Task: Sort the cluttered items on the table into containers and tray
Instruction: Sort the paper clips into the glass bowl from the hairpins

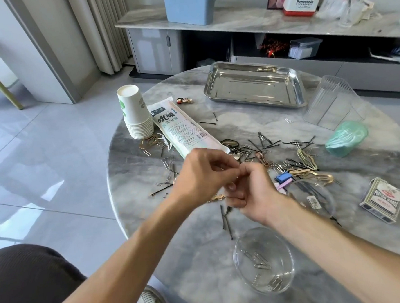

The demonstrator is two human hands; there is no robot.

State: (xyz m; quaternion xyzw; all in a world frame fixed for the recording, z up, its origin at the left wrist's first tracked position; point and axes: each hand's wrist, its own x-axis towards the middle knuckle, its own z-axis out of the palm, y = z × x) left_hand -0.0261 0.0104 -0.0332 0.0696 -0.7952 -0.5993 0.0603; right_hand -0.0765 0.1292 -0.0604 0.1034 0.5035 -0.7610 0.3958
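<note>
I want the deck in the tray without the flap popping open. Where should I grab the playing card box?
Grip the playing card box across its two long side edges, coming from above. It lies flat near the table's right edge, its broad face up, so probably only its sides give purchase.

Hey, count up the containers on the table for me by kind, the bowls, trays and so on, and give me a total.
Clear glass bowls: 2
Steel tray: 1
Clear plastic containers: 1
Paper cup stacks: 1
Total: 5
</note>
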